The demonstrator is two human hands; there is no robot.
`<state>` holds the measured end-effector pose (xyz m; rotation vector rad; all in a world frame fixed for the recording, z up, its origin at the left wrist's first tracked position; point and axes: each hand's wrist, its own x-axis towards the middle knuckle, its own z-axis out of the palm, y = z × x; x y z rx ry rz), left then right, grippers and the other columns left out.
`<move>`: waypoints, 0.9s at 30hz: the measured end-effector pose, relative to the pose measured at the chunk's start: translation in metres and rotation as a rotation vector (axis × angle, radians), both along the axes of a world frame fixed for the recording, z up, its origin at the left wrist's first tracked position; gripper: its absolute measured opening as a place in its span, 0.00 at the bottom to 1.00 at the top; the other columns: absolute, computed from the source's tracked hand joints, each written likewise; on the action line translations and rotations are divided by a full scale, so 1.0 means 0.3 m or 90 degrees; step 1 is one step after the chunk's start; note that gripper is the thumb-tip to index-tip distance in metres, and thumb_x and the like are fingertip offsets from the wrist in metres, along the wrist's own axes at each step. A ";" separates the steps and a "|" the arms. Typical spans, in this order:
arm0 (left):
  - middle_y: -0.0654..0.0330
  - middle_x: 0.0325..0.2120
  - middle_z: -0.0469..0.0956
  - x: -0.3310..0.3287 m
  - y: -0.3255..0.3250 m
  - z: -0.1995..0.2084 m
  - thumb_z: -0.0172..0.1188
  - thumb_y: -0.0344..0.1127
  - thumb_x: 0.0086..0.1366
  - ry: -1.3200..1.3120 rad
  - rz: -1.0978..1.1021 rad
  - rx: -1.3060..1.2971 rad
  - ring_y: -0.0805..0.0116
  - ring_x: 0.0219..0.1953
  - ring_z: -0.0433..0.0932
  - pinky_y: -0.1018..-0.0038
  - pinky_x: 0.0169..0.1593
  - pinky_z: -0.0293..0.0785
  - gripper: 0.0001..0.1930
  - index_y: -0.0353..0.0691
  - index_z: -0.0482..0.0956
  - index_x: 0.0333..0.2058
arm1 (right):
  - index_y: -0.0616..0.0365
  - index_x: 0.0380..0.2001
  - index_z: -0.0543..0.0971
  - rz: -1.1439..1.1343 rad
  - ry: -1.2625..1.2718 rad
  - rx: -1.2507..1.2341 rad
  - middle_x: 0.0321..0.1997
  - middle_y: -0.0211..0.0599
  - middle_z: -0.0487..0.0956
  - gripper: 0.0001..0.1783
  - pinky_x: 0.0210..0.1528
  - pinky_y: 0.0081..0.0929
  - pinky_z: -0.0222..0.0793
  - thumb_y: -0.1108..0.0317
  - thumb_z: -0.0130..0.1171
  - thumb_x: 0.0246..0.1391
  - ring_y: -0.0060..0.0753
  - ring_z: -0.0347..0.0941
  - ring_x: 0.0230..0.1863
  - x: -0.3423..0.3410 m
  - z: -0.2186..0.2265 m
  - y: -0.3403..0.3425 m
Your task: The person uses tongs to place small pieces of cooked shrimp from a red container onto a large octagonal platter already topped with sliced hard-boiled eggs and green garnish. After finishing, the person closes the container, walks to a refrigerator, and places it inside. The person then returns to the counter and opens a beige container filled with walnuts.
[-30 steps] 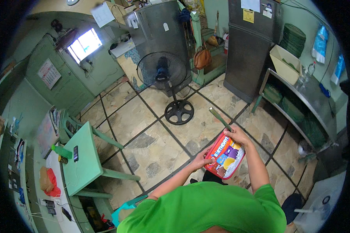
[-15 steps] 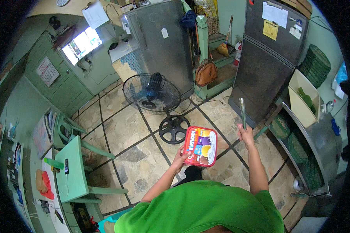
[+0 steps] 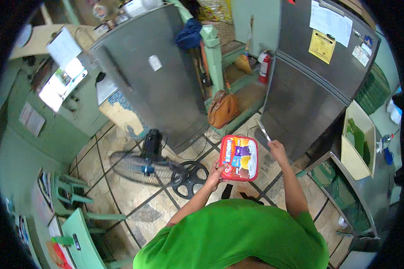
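My left hand point(image 3: 216, 174) grips the lower left edge of a red rectangular ice cream tub point(image 3: 239, 158), whose colourful printed lid faces up. To the right, my right hand point(image 3: 277, 150) is closed round the near end of a slim silver metal utensil point(image 3: 264, 131). It points away from me toward the lower part of the dark fridge; its exact kind cannot be made out. The two hands are apart, and the utensil does not touch the tub.
A black pedestal fan point(image 3: 143, 169) stands on the tiled floor ahead left. Behind it is a grey upright fridge point(image 3: 152, 89); a dark two-door fridge point(image 3: 300, 103) stands ahead right. Between them, a brown bag point(image 3: 223, 110) hangs by green steps. A metal rack point(image 3: 368, 193) is right, a green table point(image 3: 83, 242) left.
I have moved forward, closer to the fridges, and the fan now sits further left in view. The utensil has tipped from nearly upright to slanting up and left. Both holds are unchanged.
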<state>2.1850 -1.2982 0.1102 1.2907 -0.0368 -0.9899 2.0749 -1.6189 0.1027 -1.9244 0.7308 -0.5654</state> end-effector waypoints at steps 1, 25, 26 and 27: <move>0.59 0.54 0.72 0.057 -0.051 0.003 0.65 0.51 0.61 0.003 0.001 0.004 0.64 0.46 0.79 0.66 0.37 0.82 0.39 0.57 0.53 0.66 | 0.60 0.30 0.78 0.005 0.013 -0.078 0.22 0.31 0.73 0.24 0.28 0.29 0.66 0.46 0.55 0.61 0.25 0.70 0.24 0.066 0.011 -0.054; 0.57 0.54 0.71 1.171 -1.299 -0.243 0.69 0.52 0.55 0.027 -0.084 0.035 0.56 0.50 0.75 0.59 0.42 0.76 0.43 0.56 0.54 0.65 | 0.62 0.51 0.74 0.210 0.747 -0.850 0.43 0.43 0.82 0.22 0.57 0.48 0.59 0.57 0.46 0.63 0.42 0.78 0.47 1.431 0.359 -1.281; 0.57 0.54 0.71 1.218 -1.340 -0.277 0.69 0.52 0.55 0.023 -0.109 0.037 0.56 0.50 0.75 0.59 0.42 0.76 0.43 0.56 0.54 0.65 | 0.62 0.50 0.75 0.215 0.683 -0.833 0.39 0.43 0.83 0.22 0.54 0.46 0.61 0.56 0.47 0.63 0.41 0.79 0.43 1.426 0.364 -1.279; 0.56 0.54 0.71 1.256 -1.384 -0.317 0.69 0.51 0.55 0.013 -0.116 0.019 0.56 0.49 0.75 0.59 0.42 0.76 0.43 0.54 0.54 0.65 | 0.62 0.48 0.75 0.187 0.641 -0.823 0.35 0.41 0.83 0.21 0.52 0.44 0.62 0.56 0.47 0.62 0.41 0.80 0.39 1.423 0.362 -1.253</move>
